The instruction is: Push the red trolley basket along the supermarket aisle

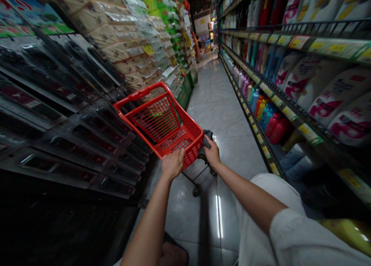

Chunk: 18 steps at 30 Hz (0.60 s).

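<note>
Left hand and right hand closed on a red shopping cart

The left hand is gripping the near rim of the cart's basket, its thumb lying on top; the fingers are mostly hidden. At about three o'clock from it, the right hand is wrapped around a dark grey piece just beside the basket's right-hand corner.

The red basket opens out toward eleven o'clock from the left hand, slanting in view, with slotted walls and floor. At four o'clock from that hand, a dark wheel stands on glossy grey floor tiles.

At nine o'clock from the cart hang rows of dark items in clear packs, blurred. Toward eleven are tall stacks of beige packs, and near twelve, bright green packs. The aisle runs on toward one o'clock, where a pale panel shows at the far end.

At two o'clock from the right hand rises long shelving, edged with yellow and green price labels. It bears white bottles with pink labels and, lower down, orange, yellow, blue and red bottles. At four o'clock are the person's white-clad knee and pale sleeve, with a shiny yellow thing beyond.
</note>
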Each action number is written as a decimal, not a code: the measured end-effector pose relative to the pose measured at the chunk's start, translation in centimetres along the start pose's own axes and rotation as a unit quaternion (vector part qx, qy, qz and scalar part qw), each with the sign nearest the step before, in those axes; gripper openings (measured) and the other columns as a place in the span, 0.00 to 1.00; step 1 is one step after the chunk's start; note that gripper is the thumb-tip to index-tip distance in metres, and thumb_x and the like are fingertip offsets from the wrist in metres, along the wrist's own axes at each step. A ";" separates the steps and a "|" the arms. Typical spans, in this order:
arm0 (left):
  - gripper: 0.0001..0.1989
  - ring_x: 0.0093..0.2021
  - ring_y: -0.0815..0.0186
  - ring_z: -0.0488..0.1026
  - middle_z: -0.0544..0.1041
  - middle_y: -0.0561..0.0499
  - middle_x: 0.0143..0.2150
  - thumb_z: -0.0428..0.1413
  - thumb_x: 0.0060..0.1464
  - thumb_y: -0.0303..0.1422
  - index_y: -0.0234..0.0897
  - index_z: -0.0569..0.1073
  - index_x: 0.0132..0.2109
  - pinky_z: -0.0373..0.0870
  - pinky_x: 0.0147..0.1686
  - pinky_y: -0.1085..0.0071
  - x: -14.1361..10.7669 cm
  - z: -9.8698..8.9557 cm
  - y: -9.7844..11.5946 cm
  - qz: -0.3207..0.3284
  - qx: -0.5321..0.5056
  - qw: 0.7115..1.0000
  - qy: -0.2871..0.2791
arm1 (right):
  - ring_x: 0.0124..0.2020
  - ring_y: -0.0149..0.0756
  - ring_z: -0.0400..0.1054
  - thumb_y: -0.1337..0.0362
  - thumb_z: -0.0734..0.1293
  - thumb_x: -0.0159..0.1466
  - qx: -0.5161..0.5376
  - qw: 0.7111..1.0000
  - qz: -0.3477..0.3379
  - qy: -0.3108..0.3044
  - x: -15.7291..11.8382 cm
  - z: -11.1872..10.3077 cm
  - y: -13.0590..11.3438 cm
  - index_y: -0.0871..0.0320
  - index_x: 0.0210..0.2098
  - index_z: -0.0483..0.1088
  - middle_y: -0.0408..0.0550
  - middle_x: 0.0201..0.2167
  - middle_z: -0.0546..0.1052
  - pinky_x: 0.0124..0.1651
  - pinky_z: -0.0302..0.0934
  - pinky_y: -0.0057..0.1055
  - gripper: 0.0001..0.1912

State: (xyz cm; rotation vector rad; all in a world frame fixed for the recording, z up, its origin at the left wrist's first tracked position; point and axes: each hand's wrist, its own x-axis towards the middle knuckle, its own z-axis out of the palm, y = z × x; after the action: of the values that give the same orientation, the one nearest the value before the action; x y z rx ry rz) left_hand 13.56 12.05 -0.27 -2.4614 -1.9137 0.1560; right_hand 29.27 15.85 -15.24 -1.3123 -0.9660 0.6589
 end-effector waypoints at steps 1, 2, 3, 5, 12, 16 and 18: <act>0.28 0.54 0.57 0.76 0.80 0.43 0.52 0.30 0.70 0.42 0.35 0.72 0.52 0.67 0.49 0.64 0.1 -0.1 0.3 -0.002 0.004 1.000 -0.002 | 0.52 0.40 0.71 0.74 0.61 0.53 -0.018 0.999 0.027 -0.003 -0.6 0.2 0.3 0.56 0.61 0.68 0.50 0.48 0.76 0.58 0.63 0.36 0.36; 0.28 0.53 0.57 0.76 0.80 0.43 0.52 0.30 0.70 0.42 0.35 0.72 0.52 0.68 0.48 0.63 0.2 -0.2 0.5 -0.003 0.007 1.000 -0.004 | 0.51 0.42 0.71 0.74 0.62 0.53 -0.034 0.998 0.060 -0.008 -1.2 0.5 0.7 0.57 0.61 0.68 0.51 0.47 0.76 0.57 0.64 0.37 0.36; 0.29 0.53 0.56 0.76 0.80 0.43 0.52 0.30 0.70 0.42 0.35 0.72 0.52 0.68 0.48 0.63 0.4 -0.3 0.8 -0.004 0.011 1.000 -0.007 | 0.50 0.43 0.72 0.75 0.63 0.52 -0.042 0.995 0.092 -0.017 -1.8 0.8 1.2 0.57 0.60 0.69 0.51 0.46 0.77 0.56 0.65 0.38 0.36; 0.28 0.54 0.56 0.76 0.79 0.43 0.53 0.30 0.70 0.42 0.35 0.72 0.53 0.68 0.48 0.63 0.7 -0.5 1.3 -0.004 0.013 1.000 -0.014 | 0.47 0.45 0.72 0.75 0.64 0.51 -0.034 0.989 0.136 -0.037 -2.3 1.3 1.9 0.57 0.58 0.71 0.50 0.43 0.79 0.53 0.66 0.40 0.34; 0.29 0.56 0.55 0.75 0.77 0.43 0.56 0.30 0.70 0.43 0.34 0.71 0.55 0.69 0.51 0.62 2.0 -1.2 2.9 -0.024 -0.008 0.999 -0.038 | 0.55 0.46 0.68 0.75 0.61 0.53 -0.015 0.990 0.127 0.062 -1.6 3.3 0.9 0.60 0.65 0.62 0.56 0.53 0.72 0.61 0.60 0.43 0.38; 0.30 0.56 0.54 0.75 0.78 0.42 0.56 0.30 0.70 0.44 0.34 0.71 0.55 0.69 0.52 0.61 2.3 -1.5 3.6 -0.038 -0.019 0.998 -0.043 | 0.58 0.45 0.65 0.76 0.60 0.52 -0.011 0.998 0.050 0.028 -6.3 5.9 0.9 0.60 0.64 0.63 0.57 0.55 0.69 0.64 0.58 0.40 0.39; 0.30 0.57 0.54 0.75 0.78 0.41 0.56 0.29 0.69 0.43 0.34 0.71 0.56 0.69 0.53 0.61 2.3 -1.6 3.6 -0.043 -0.025 0.998 -0.047 | 0.54 0.43 0.68 0.76 0.60 0.52 0.004 0.998 0.058 -0.004 -8.3 6.6 1.1 0.59 0.61 0.67 0.54 0.51 0.71 0.62 0.60 0.39 0.36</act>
State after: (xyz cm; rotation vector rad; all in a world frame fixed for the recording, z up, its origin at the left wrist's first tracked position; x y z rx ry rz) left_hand 17.71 13.44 0.92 -2.4378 -2.0814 0.2285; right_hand 19.69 12.17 -18.15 -1.3658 -0.8978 0.7562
